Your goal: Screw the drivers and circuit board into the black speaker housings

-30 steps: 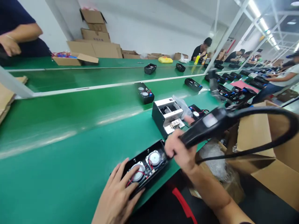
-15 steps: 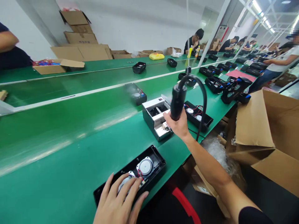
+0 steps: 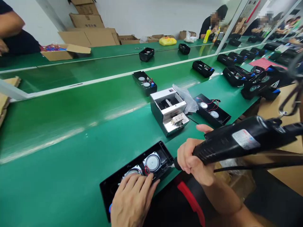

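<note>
A black speaker housing [image 3: 132, 164] with two round speakers lies open side up on the green bench in front of me. My left hand [image 3: 133, 197] is over its near side, fingers bent into it beside a red wire and the thumb along the near edge; the hand hides part of the inside. My right hand [image 3: 195, 157] is wrapped round a black electric screwdriver [image 3: 234, 140], which is tilted nearly flat. Its tip is at the housing's right end; whether it touches a screw I cannot tell. Beyond stands a silver-and-black screw feeder [image 3: 168, 108].
Another speaker housing [image 3: 211, 110] and a plastic bag [image 3: 186, 97] are beside the feeder. One more housing [image 3: 145, 82] sits on the green conveyor [image 3: 71, 107]. Several housings crowd the right side. A cable trails right from the screwdriver. Co-workers sit across the line.
My right hand has brought the screwdriver from above the feeder down to the housing's right end. My left hand's fingers have drawn closer together. The housing on the conveyor shows sharper.
</note>
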`<state>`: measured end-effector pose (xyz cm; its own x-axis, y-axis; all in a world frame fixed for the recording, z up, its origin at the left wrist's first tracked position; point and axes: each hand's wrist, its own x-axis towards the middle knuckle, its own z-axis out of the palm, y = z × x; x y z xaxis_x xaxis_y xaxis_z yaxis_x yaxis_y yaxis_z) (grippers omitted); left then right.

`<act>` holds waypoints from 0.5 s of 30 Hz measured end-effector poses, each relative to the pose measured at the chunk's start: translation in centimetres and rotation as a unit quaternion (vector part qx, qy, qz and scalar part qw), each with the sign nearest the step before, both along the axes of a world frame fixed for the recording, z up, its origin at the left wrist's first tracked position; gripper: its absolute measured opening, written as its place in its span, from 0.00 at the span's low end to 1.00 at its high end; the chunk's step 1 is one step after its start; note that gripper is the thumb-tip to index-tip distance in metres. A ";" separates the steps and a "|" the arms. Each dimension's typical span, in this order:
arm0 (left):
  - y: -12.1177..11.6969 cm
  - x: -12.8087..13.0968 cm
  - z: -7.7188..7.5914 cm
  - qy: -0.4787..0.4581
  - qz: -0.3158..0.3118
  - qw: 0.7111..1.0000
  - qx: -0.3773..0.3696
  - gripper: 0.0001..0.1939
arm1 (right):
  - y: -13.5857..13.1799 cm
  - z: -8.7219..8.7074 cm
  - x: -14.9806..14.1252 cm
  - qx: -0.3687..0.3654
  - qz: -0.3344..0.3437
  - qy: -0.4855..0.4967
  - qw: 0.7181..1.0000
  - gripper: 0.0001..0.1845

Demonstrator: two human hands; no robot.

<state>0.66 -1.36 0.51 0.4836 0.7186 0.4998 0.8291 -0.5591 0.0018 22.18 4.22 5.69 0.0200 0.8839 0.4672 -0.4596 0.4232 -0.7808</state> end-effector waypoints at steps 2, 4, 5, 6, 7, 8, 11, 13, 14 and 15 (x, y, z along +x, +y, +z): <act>0.0 0.1 0.3 -0.015 -0.003 1.000 -0.006 0.11 | -0.3 -0.3 -0.8 -0.003 0.014 -0.020 1.000 0.11; -0.1 0.2 0.5 -0.024 -0.005 1.000 -0.014 0.11 | -0.4 -0.5 -1.3 -0.017 0.017 -0.049 0.999 0.17; -0.1 0.2 0.5 -0.025 -0.005 1.000 -0.018 0.12 | -0.5 -0.7 -1.6 -0.020 0.018 -0.066 0.997 0.18; -0.1 0.2 0.6 -0.025 -0.004 0.999 -0.021 0.12 | -0.5 -0.8 -1.8 -0.020 0.015 -0.079 0.997 0.18; -0.2 0.2 0.6 -0.023 -0.003 0.999 -0.025 0.12 | -0.5 -0.9 -2.0 -0.018 0.015 -0.090 0.996 0.18; -0.2 0.1 0.6 -0.021 -0.004 0.999 -0.028 0.12 | -0.5 -0.9 -2.2 -0.013 0.018 -0.099 0.995 0.17; -0.2 0.0 0.6 -0.013 -0.006 0.999 -0.034 0.13 | -0.4 -1.1 -2.8 -0.011 0.049 -0.110 0.993 0.13; -0.2 0.0 0.6 -0.011 -0.009 0.999 -0.036 0.13 | -0.3 -1.3 -3.0 -0.018 0.064 -0.107 0.992 0.12; -0.2 0.0 0.6 -0.012 -0.011 0.999 -0.037 0.13 | -0.2 -1.3 -3.2 -0.021 0.066 -0.104 0.992 0.12; -0.2 0.0 0.6 -0.013 -0.011 0.999 -0.037 0.12 | -0.2 -1.4 -3.3 -0.022 0.066 -0.102 0.992 0.12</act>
